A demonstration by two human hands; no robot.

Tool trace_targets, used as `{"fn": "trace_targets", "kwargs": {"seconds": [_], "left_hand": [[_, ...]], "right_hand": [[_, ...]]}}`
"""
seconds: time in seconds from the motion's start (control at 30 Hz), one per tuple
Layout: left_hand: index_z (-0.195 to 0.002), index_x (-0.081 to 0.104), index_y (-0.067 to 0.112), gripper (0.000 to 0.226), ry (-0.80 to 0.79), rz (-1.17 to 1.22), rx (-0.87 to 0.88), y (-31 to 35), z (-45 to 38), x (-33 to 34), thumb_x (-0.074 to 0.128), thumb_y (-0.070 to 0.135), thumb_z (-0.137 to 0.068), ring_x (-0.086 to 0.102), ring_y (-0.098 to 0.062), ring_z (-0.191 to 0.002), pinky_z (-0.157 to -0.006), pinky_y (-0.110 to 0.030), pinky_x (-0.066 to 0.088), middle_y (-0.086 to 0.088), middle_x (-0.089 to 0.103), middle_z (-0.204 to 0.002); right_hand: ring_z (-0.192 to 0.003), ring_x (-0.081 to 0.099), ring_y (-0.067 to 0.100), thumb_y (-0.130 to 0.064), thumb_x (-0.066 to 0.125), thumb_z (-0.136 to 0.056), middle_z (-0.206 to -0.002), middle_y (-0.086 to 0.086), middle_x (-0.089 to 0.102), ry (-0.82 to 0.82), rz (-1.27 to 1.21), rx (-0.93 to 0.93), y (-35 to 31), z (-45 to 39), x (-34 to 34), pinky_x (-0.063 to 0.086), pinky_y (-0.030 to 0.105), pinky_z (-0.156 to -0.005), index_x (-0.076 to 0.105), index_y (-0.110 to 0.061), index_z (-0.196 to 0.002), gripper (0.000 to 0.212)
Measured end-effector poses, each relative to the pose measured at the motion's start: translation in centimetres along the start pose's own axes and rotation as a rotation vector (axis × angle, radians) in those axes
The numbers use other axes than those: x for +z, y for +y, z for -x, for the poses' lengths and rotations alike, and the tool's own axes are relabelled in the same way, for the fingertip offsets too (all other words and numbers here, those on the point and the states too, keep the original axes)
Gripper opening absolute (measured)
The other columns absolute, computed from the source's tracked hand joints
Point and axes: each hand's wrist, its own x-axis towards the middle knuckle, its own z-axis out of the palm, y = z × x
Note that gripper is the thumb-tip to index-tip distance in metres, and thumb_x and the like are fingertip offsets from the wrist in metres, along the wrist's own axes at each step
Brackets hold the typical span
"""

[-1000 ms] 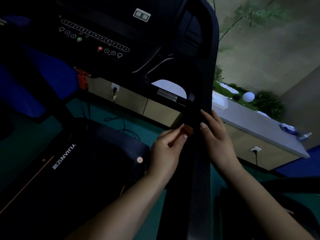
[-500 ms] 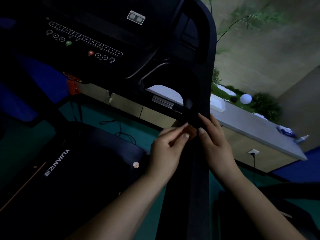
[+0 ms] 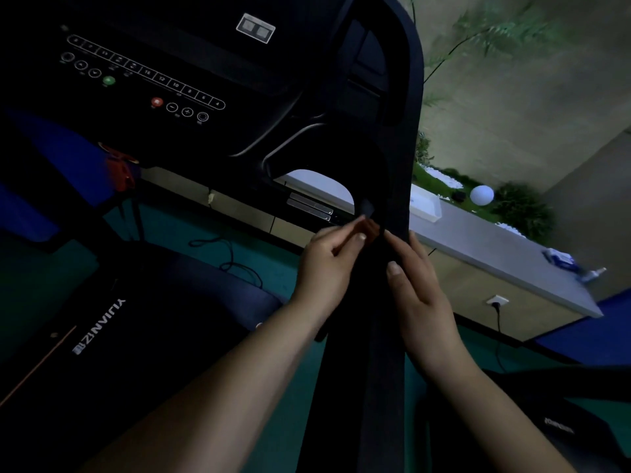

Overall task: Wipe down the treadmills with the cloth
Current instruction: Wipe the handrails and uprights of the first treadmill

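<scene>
Head view: left hand pinches small reddish cloth against treadmill upright; right hand rests flat-fingered alongside. Upright wiping under way; next, likely a stroke along it.

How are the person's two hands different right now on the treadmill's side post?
The left hand has its fingers curled, pinching a small reddish-brown cloth at the post's inner edge; the right hand holds nothing. The left hand's grip sits to the left of the treadmill post; the right hand lies with straight fingers against the post's right side. The left hand's fingertips reach slightly higher up the post than the right's. Both are bare and meet at the same stretch of post.
</scene>
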Motion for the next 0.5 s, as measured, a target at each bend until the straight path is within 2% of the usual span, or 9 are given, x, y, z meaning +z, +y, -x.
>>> {"fn": "trace_targets", "kwargs": {"seconds": [0.07, 0.17, 0.33, 0.5], "left_hand": [[-0.122, 0.065, 0.018, 0.029, 0.013, 0.003, -0.031, -0.5, -0.2, 0.3, 0.055, 0.016, -0.095, 0.060, -0.005, -0.107, -0.097, -0.025, 0.047, 0.003, 0.063, -0.114], [-0.118, 0.066, 0.019, 0.027, 0.053, 0.031, -0.025, -0.5, 2.5, -0.2, 0.057, 0.013, -0.093, 0.061, -0.001, -0.102, -0.091, -0.014, 0.046, 0.007, 0.063, -0.110], [-0.116, 0.067, 0.018, 0.027, -0.024, -0.028, 0.125, 1.5, 1.7, -0.2, 0.057, 0.010, -0.092, 0.058, 0.004, -0.103, -0.090, -0.006, 0.039, 0.003, 0.062, -0.113], [-0.121, 0.064, 0.021, 0.029, 0.035, -0.037, -0.010, 0.2, 2.0, -0.2, 0.054, 0.015, -0.095, 0.060, -0.001, -0.098, -0.083, -0.005, 0.042, 0.009, 0.060, -0.105]], "right_hand": [[-0.119, 0.014, -0.036, -0.018, 0.040, -0.100, -0.152, -0.018, 0.023, -0.001, -0.002, -0.003, 0.2, 0.0, -0.1, 0.017, -0.010, -0.092, 0.042, -0.041, -0.130, 0.038], [-0.127, 0.014, -0.029, -0.021, 0.040, -0.100, -0.155, -0.017, 0.021, -0.002, -0.008, 0.001, 0.5, 0.0, -0.1, 0.017, -0.008, -0.095, 0.043, -0.042, -0.132, 0.039], [-0.131, 0.014, -0.024, -0.018, 0.040, -0.099, -0.155, -0.013, 0.025, 0.001, -0.020, -0.019, 0.7, -0.2, 0.1, 0.016, -0.006, -0.098, 0.043, -0.042, -0.132, 0.040], [-0.134, 0.012, -0.022, -0.023, 0.039, -0.100, -0.156, -0.016, 0.019, 0.000, -0.010, 0.005, 0.8, 0.0, 0.0, 0.015, -0.006, -0.100, 0.041, -0.045, -0.133, 0.039]]}}
